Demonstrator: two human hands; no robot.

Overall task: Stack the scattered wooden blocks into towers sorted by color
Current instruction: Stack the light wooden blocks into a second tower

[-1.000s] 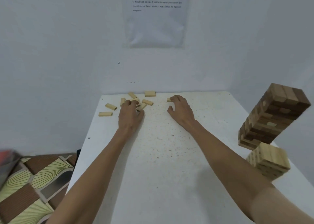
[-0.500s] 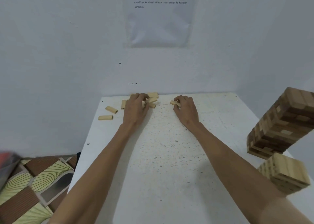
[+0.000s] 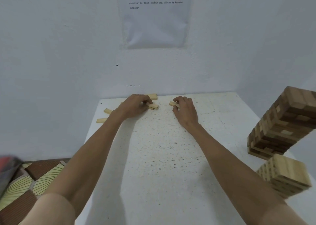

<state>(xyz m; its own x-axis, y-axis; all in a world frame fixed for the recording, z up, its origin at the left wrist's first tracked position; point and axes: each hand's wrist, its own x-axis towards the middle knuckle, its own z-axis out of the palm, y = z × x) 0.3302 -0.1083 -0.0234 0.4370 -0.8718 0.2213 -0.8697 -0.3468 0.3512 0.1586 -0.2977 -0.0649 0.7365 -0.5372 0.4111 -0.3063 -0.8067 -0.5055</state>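
Note:
Several light wooden blocks lie scattered at the far left of the white table (image 3: 171, 156). My left hand (image 3: 135, 106) curls over a small cluster there and grips light blocks (image 3: 153, 106) that stick out past its fingers. My right hand (image 3: 185, 111) pinches one light block (image 3: 172, 103) at its fingertips. Loose blocks lie at the far edge (image 3: 152, 96) and to the left (image 3: 107, 111) (image 3: 101, 120). A tall tower of dark and light blocks (image 3: 282, 124) stands at the right. In front of it is a short light-wood tower (image 3: 285, 175).
The table meets a white wall at its far edge, with a printed sheet (image 3: 155, 16) taped above. Its left edge drops to a patterned floor (image 3: 25, 182). Both towers stand close to my right forearm.
Both hands have reached farther toward the far edge and closed on blocks. The left hand has gathered blocks from the cluster. The view has shifted left, so the towers sit farther right.

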